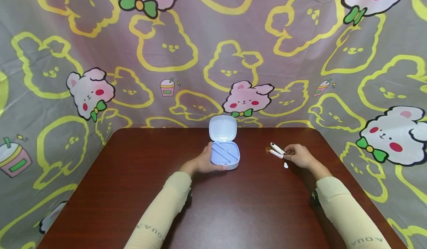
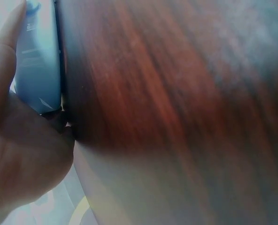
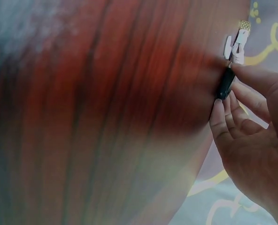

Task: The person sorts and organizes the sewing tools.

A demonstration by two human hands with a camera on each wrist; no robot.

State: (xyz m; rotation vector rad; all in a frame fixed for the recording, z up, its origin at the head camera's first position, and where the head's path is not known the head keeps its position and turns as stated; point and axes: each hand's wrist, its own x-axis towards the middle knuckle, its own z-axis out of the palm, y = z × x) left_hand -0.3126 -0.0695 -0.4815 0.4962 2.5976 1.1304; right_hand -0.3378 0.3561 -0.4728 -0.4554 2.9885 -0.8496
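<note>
A pale blue case [image 1: 230, 163] stands on the table with its lid [image 1: 222, 128] raised; slanting dividers split its inside. My left hand [image 1: 202, 161] grips the case at its left side, thumb along the front edge. Over on the right, my right hand [image 1: 299, 155] pinches a small black elongated object [image 3: 225, 84] between thumb and fingers. Just beyond those fingertips lie a white slim tool [image 1: 275, 147], a white and pinkish stick-shaped piece [image 1: 276, 153] and a small gold-coloured ring-like item [image 1: 268, 149]. Nearer me sits a little white piece [image 1: 285, 165].
The dark red-brown wooden table [image 1: 133, 189] has rounded far corners. A grey cloth [image 1: 186, 108] printed with cartoon rabbits hangs right behind it and along both sides. The raised lid stands near the table's far edge.
</note>
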